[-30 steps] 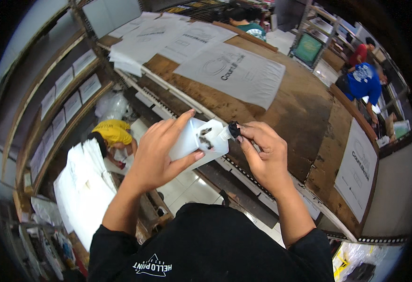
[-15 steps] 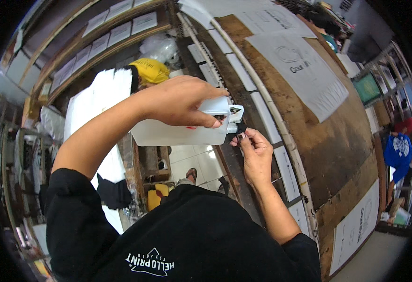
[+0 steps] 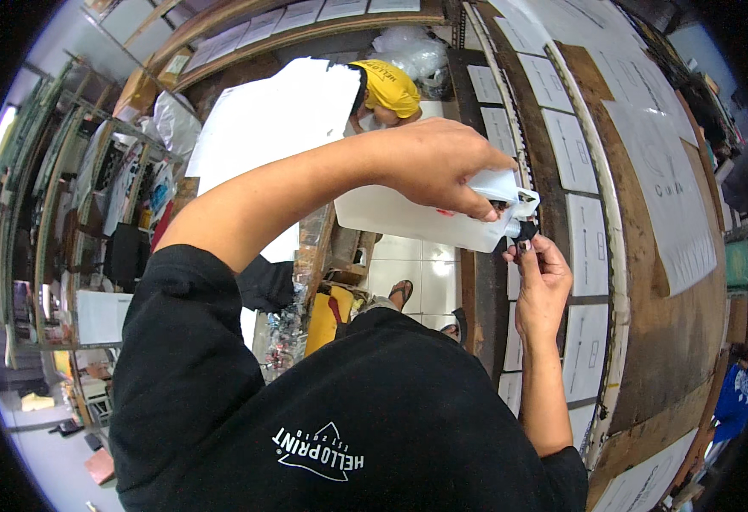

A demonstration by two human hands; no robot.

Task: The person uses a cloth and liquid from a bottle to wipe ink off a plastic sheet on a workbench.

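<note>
A translucent white plastic jerrycan lies tipped on its side in the air, its neck and handle toward the right. Over its top side my left hand is closed, thumb on the near side by the handle. At the neck sits a small black piece, cap-like, though its exact kind is unclear. My right hand pinches this piece from below with thumb and fingers. Dark stains show around the handle and on my right fingertips.
Long brown boards with printed white sheets run along the right. A person in a yellow shirt bends beyond the jerrycan, beside large white sheets. Racks stand at left. Another person in blue is far right.
My view has swung left, so the jerrycan, hands and boards appear farther right. Both hands keep their grip, and the jerrycan stays tipped. More of the yellow-shirted person shows.
</note>
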